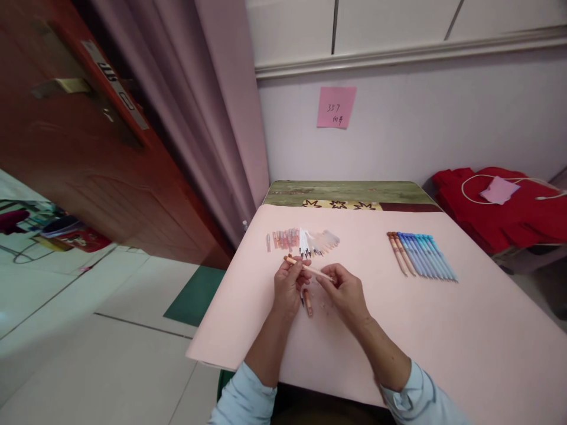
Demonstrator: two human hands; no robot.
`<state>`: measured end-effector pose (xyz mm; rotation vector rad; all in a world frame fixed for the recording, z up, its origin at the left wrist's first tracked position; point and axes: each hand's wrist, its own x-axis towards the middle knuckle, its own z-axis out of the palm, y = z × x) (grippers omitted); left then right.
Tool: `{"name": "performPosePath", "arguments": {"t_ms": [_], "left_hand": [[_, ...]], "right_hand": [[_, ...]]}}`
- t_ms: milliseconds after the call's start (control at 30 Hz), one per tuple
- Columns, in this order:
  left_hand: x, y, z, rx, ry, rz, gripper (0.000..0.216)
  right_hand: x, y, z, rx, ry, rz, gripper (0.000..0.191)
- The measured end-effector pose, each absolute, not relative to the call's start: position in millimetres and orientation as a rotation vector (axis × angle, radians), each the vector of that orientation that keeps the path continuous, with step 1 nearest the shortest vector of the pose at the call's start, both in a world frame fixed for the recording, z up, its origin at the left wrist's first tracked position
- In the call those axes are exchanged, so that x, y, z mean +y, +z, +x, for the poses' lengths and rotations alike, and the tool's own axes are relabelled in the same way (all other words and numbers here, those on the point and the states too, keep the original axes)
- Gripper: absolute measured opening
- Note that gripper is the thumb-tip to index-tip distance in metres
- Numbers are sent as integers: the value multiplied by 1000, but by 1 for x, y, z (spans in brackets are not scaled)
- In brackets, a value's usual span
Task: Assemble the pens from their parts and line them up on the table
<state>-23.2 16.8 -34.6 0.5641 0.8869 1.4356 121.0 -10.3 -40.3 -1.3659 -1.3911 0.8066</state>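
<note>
Nearest, pale-blue sleeves [245,402] lead up to two hands over a pink sheet [465,342]. Just below the pen and between the hands, a short brown piece [307,303] lies on the sheet, too small to identify.

The left hand [289,286] and right hand [346,293] are close together, both closed on one pen [310,269]. The left fingers pinch its far-left end and the right fingertips its near-right end. The pen sits just above the sheet. Its long axis runs across the body, slanting from far left to near right. Each hand has an end, so neither is nearer.

Just beyond the pen, a fan of loose parts [305,241] lies on the sheet. Right of the pen and well apart, a row of pens [420,255] lies side by side, mostly blue, with two brown ones at its left edge. Farther right is a red cloth [496,218]. On the wall beyond the pen hangs a pink note [336,107].
</note>
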Motion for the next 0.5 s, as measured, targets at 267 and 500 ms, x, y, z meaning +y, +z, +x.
{"name": "performPosePath", "arguments": {"t_ms": [267,500], "left_hand": [[13,-32,-20,863,1374,589,37],[12,-32,-19,845,1365,609,31]], "right_hand": [[-14,-36,118,-1357,679,-1327,25],[-15,-32,117,-1408,615,-1309,24]]}}
